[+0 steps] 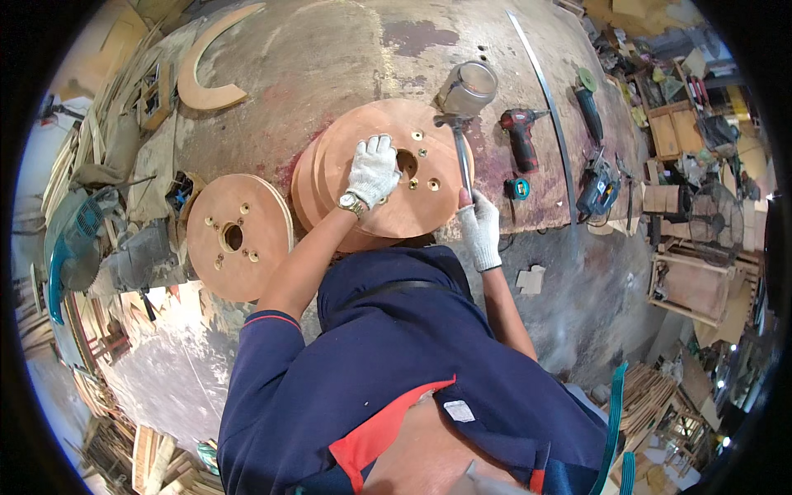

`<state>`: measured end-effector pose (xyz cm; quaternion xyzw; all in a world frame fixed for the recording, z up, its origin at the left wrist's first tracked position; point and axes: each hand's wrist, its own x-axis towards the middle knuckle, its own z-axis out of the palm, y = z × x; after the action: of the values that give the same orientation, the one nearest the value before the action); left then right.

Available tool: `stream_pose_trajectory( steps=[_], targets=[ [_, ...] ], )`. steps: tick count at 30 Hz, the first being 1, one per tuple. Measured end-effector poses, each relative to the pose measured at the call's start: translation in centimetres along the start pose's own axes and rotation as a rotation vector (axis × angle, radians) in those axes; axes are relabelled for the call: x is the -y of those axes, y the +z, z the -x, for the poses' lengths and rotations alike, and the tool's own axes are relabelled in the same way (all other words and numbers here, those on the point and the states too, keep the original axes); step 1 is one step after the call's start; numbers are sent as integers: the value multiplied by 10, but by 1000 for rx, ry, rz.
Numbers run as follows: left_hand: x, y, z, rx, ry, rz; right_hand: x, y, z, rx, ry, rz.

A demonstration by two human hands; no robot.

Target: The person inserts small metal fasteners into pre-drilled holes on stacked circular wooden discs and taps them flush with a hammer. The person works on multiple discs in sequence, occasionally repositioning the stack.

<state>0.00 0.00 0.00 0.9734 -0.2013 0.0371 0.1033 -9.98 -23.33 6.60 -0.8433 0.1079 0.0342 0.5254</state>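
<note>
My left hand [374,171], in a white knitted glove, rests on the face of a round wooden disc [425,132], left of its centre hole. Its fingers stretch forward over the wood, slightly apart, and no object shows in them. My right hand [480,227], also gloved, is wrapped round the handle of a claw hammer [461,155]. The hammer stands head away from me, over the disc's right edge. Small metal inserts sit in holes around the disc's centre; my left hand hides part of that ring. More discs lie beneath this one.
Another stack of drilled discs [239,260] lies left. Beyond the hammer is a clear jar [476,85]. To the right are a cordless drill [520,139], tape measure [517,189], long metal ruler [551,103], angle grinder [588,107] and jigsaw [600,191]. A curved wooden piece [195,70] lies far left.
</note>
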Motion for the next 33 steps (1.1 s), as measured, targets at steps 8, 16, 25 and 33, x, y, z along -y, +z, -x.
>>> stream_pose_trajectory(
  steps=[8, 16, 25, 33],
  targets=[
    [31, 2, 2, -269, -360, 0, 126, 0, -20, -44, -477, 144],
    [52, 13, -6, -180, -617, -114, 75, 21, -15, -170, -696, 112],
    [62, 22, -1, -248, -650, -147, 174, 10, -15, -135, -509, 254],
    [45, 29, 0, -205, -621, -130, -28, 45, -37, 147, -224, 714]
  ],
)
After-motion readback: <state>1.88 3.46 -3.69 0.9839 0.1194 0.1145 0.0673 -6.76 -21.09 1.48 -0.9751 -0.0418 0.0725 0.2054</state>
